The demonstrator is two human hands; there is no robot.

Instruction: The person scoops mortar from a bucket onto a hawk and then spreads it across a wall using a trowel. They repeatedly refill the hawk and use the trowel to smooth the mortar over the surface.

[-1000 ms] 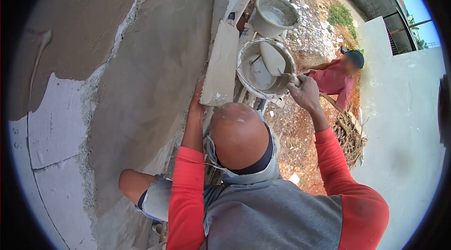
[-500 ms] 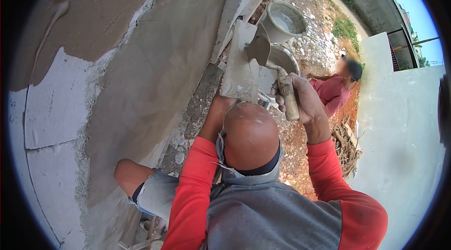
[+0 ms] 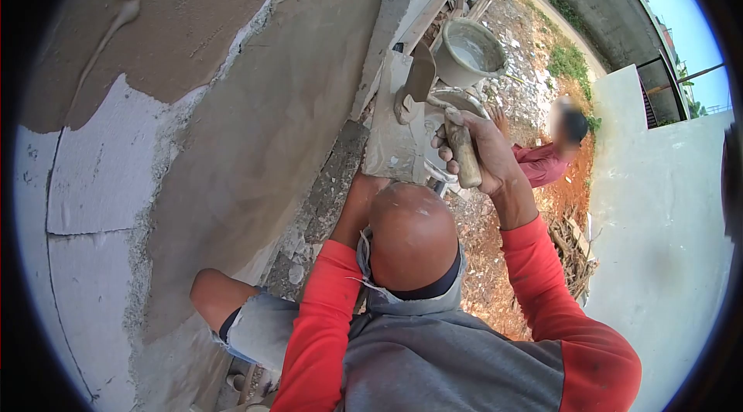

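Note:
My right hand (image 3: pixel 489 147) is closed around the wooden handle of a trowel (image 3: pixel 466 160). The trowel's blade is tilted on edge over the upper part of a mortar-covered hawk (image 3: pixel 392 141), with a lump of wet mortar (image 3: pixel 404 108) beside it. My left hand (image 3: pixel 371 184) is at the near end of the hawk and holds it up from below, its fingers hidden by the board and the head. Just beyond the hawk, a bucket (image 3: pixel 441 99) is partly covered by the trowel and my right hand.
A second bucket (image 3: pixel 468 52) holding greyish liquid stands farther off. At left rises a partly plastered block wall (image 3: pixel 255 102). A person in a red shirt (image 3: pixel 546 160) is at right, near a pale wall (image 3: pixel 658 211) and a pile of sticks (image 3: pixel 571 257). Debris litters the ground.
My right hand has shifted slightly left, and the trowel blade has turned more on edge over the hawk. A mortar lump now shows by the blade. The other person's hand is raised.

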